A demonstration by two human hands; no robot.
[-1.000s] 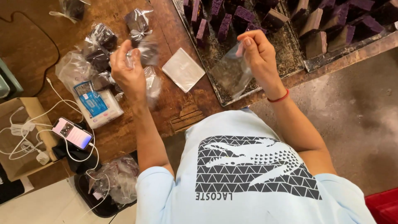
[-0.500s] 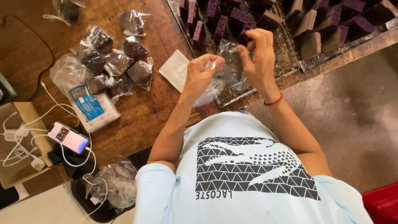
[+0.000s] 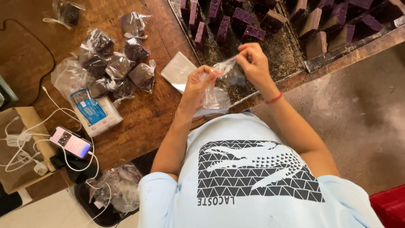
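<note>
My left hand point(image 3: 199, 86) and my right hand point(image 3: 253, 63) are together over the edge of a wooden table point(image 3: 139, 122). Both pinch the mouth of a small clear plastic bag point(image 3: 216, 98) that hangs between them. A red band circles my right wrist. Just behind the hands lies a dark metal tray point(image 3: 287, 59) with several purple-brown blocks point(image 3: 242, 19) standing in crumbs. To the left lies a pile of the same blocks wrapped in clear bags point(image 3: 120, 65).
A flat white square packet point(image 3: 176, 69) lies next to the tray. A white pack with a blue label point(image 3: 93, 113), a phone point(image 3: 70, 142) and white cables point(image 3: 21, 147) sit at the left. A dark bin with crumpled plastic point(image 3: 114, 194) and a red crate point(image 3: 390, 207) stand on the floor.
My left hand has come from the wrapped pile at the left across to my right hand, and both now hold the clear bag.
</note>
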